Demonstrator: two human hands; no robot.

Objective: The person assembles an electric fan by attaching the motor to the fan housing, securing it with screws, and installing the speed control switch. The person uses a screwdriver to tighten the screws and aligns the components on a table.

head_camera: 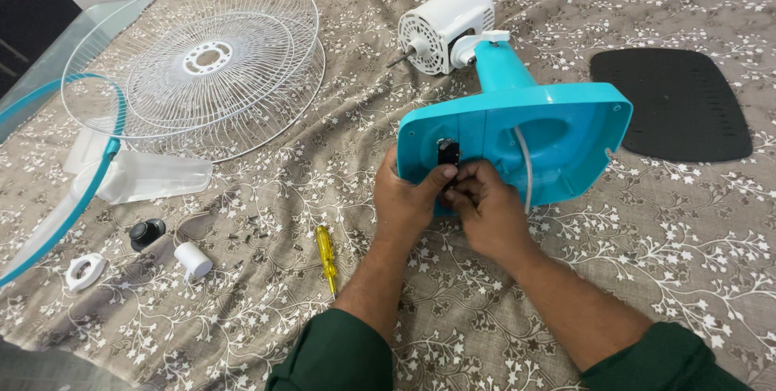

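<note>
Hands meet at the lower left edge of the turquoise fan base (558, 128), which lies tipped on its side on the patterned cloth (679, 229) with its hollow underside facing the camera. The hollow holds a small black switch part (446, 151) and a white cable (525, 169) running down its middle. The left hand (406, 201) grips the base's left rim, thumb laid across toward the black part. The right hand (483, 205) is clenched, fingertips pinched on a small dark piece just below that part; what the piece is cannot be told. The white motor (444, 26) sits at the far end of the base's neck, shaft pointing left.

2 white wire guards (202, 60) lie stacked at far left, with translucent blades (137, 174) just beside them. A yellow screwdriver (326, 256), a white cap (192, 260), a black knob (146, 232) and a white ring nut (84, 271) lie left of the left forearm. A black base plate (679, 104) lies right of the base. Bare cloth lies open to the right of the right forearm.
</note>
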